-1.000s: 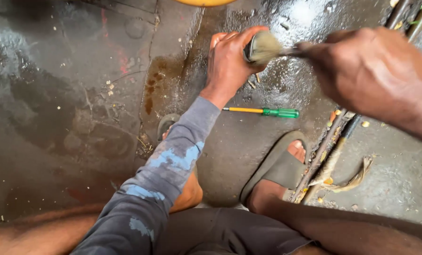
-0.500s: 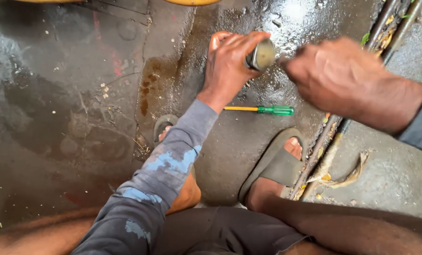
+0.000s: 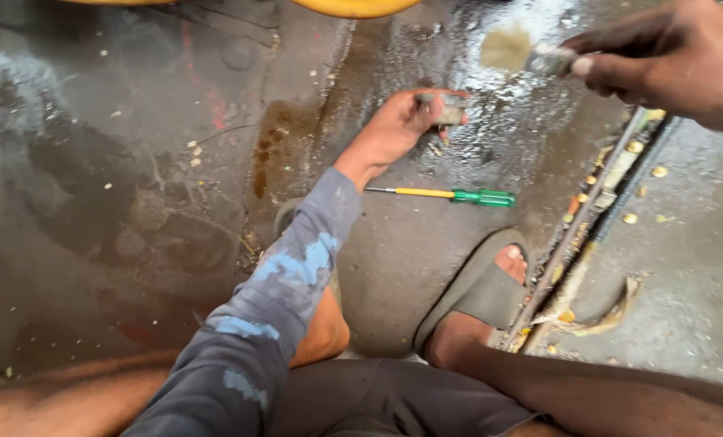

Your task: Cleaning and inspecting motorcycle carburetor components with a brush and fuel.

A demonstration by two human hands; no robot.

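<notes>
Down low: two hands at work over a wet concrete floor.
Left hand pins a small metal piece to the floor, fingers clamped on it. Right hand is raised up and to its right, fist closed on a hammer, head blurred. Green-handled screwdriver lies just below the left hand.

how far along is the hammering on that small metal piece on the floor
Done: nothing visibly finished. In hand: left hand pins a small metal piece to the wet floor; right hand holds a raised hammer. Left: the screwdriver lies untouched.
</notes>
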